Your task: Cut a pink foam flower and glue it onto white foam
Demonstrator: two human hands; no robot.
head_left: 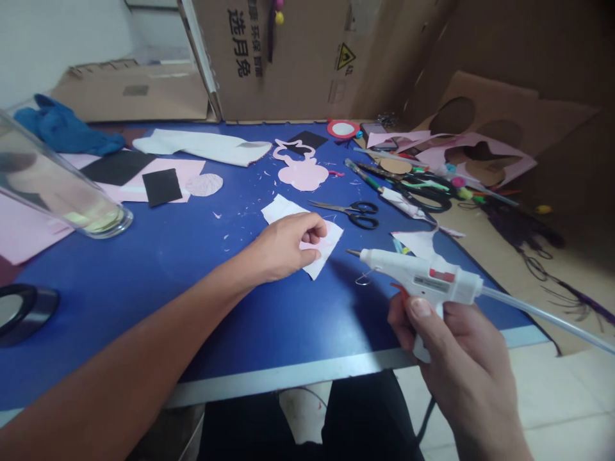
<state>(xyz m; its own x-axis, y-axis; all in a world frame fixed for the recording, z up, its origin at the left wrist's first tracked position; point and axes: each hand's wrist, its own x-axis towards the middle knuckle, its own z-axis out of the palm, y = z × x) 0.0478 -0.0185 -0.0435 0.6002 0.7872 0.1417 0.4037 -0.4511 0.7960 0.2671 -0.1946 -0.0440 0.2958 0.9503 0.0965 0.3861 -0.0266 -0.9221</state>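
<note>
My right hand [456,358] grips a white hot glue gun [427,275] by its handle, fingers near the red trigger. The gun's nozzle points left, apart from the white sheet, and a clear glue stick [542,312] sticks out of its back. My left hand [291,246] is over a white piece of paper or cloth [281,208], with its fingers curled towards the thumb. A pale pink patch shows by those fingers; whether they hold something small is hidden. Black-handled scissors [355,211] lie just beyond the sheet. A thin glue thread [364,280] hangs near the nozzle.
A pink cloud-shaped cutout [302,174] and a black square [162,187] lie on the blue table [202,237]. At left stand a clear container [103,218] and a roll of black tape [29,310]. Craft tools and scraps crowd the right; a cardboard box [298,70] rises behind.
</note>
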